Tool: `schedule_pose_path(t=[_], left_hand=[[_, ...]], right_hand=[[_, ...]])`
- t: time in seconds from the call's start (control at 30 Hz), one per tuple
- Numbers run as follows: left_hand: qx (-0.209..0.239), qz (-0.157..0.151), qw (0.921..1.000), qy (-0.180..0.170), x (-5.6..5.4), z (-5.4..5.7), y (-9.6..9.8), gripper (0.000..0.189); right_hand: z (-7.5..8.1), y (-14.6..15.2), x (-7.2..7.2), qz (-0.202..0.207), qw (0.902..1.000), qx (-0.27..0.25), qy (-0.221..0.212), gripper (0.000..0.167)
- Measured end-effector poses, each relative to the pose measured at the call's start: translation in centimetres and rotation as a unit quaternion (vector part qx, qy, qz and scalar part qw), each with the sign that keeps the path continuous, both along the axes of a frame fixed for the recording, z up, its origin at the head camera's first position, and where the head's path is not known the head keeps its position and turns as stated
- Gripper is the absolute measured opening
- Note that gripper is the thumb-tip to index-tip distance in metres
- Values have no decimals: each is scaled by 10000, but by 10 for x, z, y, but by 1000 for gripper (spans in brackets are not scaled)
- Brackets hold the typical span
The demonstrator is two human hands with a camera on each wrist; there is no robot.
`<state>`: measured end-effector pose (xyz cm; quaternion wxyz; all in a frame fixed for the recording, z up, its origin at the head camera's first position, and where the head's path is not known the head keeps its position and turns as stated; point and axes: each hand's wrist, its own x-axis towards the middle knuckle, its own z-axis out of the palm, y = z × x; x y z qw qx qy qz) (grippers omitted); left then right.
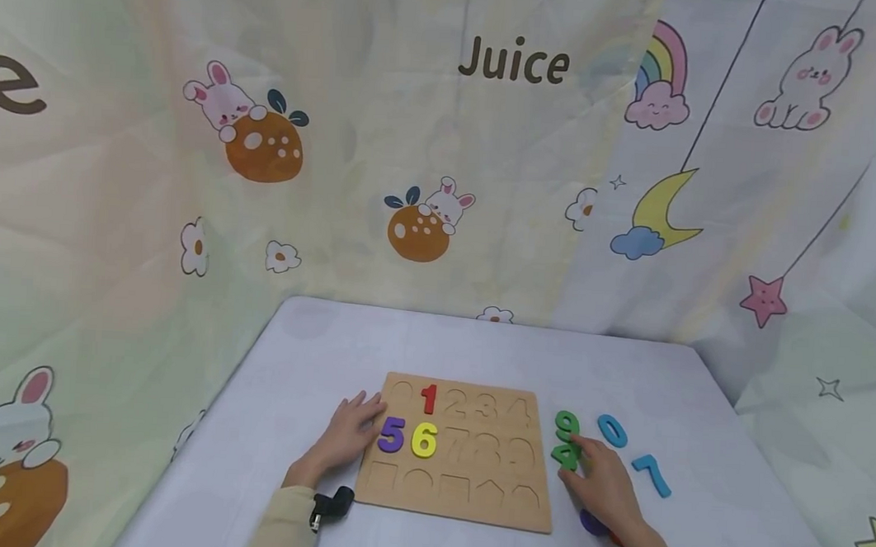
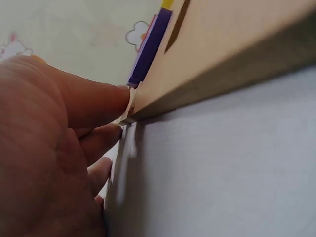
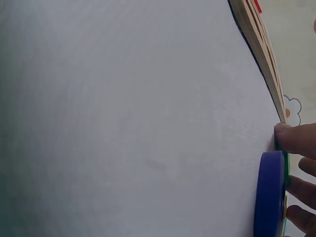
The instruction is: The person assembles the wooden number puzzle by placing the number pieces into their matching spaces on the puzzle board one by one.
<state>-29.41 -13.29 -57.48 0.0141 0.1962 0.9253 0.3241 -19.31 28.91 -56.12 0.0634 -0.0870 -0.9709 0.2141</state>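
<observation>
Wooden board (image 1: 455,510): flat on the white table (image 1: 345,335), 3 rows of 5 recesses, 3 of them filled.
Left hand (image 1: 348,428): at the board's 9 o'clock edge, fingers extended, thumb and fingertips touching the rim just beside the purple 5.
Right hand (image 1: 605,485): off the board's 3 o'clock edge, thumb and fingers pinching the green 4, 1 at either end of it.
Green 4 (image 1: 565,456): near the board at 3 o'clock, partly covered by the right hand.
Green 9 (image 1: 567,421): just beyond the 4 at its 12 o'clock, fingertips near it.
Blue 0 (image 1: 612,430): 2 o'clock from the 4, apart from it.
Blue 7 (image 1: 652,475): 3 o'clock from the 4, lying tilted.
Purple piece (image 1: 592,523): 5 o'clock from the 4, mostly hidden beneath the right hand; its shape cannot be told.
Red 1 (image 1: 428,398): row 1, at 11 o'clock from the board's middle.
Purple 5 (image 1: 391,435): row 2, at 9 o'clock.
Yellow 6 (image 1: 423,440): at 3 o'clock from the 5, directly at 6 o'clock from the 1.
Backdrop (image 1: 377,22): printed cloth, "Juice" at 12 o'clock, pink star (image 1: 764,300) at 2 o'clock.
</observation>
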Motion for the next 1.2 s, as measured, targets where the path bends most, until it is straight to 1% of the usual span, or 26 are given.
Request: schedule_pose_path(t=[0.17,0.23,0.37,0.47,0.53,0.6,0.7,0.8,0.93,1.03,1.2], left_hand=[[611,171,9975,-316,-1,-2,-8,46],[772,157,9963,-338,0,-1,-10,45],[709,-36,9972,-216,3,-2,-13,44],[712,-88,9973,-139,6,-3,-14,43],[786,-79,9968,-148,8,-4,-14,42],[823,-81,9965,-156,10,-5,-14,41],[846,-93,9962,-180,12,-8,-13,40],[834,-92,9963,-168,12,-10,-12,39],[823,-108,9965,-100,10,-9,-11,39],[775,-134,9969,-10,8,-8,-10,39],[734,-167,9972,-5,5,-6,-9,40]], right_hand=[[0,-2,-2,-63,9996,-219,153,65],[0,-3,-3,-61,9991,-292,307,64],[3,-9,-4,46,9962,-545,677,61],[5,-15,-5,180,9934,-758,838,61],[5,-20,-5,248,9919,-948,811,61],[4,-24,-5,261,9910,-1114,695,62],[1,-30,-4,192,9894,-1355,488,63],[-1,-34,-5,100,9887,-1443,391,63],[-5,-36,-11,83,9881,-1471,443,63],[-7,-37,-16,73,9871,-1494,562,62],[-9,-40,-22,52,9824,-1719,728,58]])
